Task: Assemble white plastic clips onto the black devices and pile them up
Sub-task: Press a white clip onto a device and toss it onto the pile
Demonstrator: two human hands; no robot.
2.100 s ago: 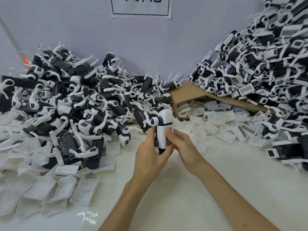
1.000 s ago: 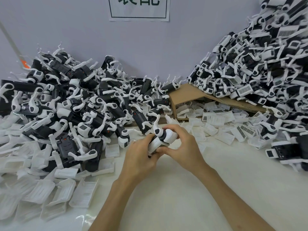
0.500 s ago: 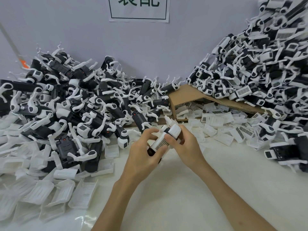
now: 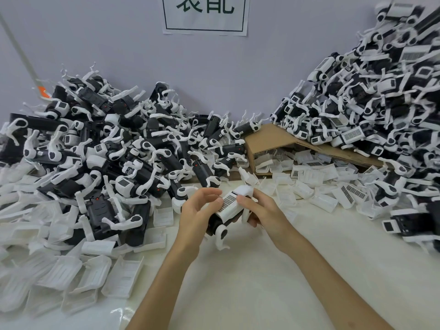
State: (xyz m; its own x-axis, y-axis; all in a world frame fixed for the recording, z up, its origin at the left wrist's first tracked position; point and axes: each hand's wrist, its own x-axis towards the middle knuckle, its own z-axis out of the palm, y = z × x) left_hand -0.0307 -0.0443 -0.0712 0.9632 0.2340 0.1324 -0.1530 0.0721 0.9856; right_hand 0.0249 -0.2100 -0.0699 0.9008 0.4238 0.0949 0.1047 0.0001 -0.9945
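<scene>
Head view: over the middle of the white worktop (image 4: 262, 289) I see the left hand (image 4: 197, 211) and right hand (image 4: 263, 210) both curled round one black device (image 4: 212, 222) wearing a white barcoded plastic clip (image 4: 232, 204). Loose translucent clips (image 4: 71, 277) line the left edge. A left heap of clipped devices (image 4: 119, 148) and a right heap (image 4: 381, 103) fill the far corners.

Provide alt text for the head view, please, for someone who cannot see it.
A left hand and a right hand hold a black device capped by a white barcoded plastic clip above a white table. Heaps of black-and-white devices rise on both sides; loose white clips spill from a brown cardboard box.
</scene>
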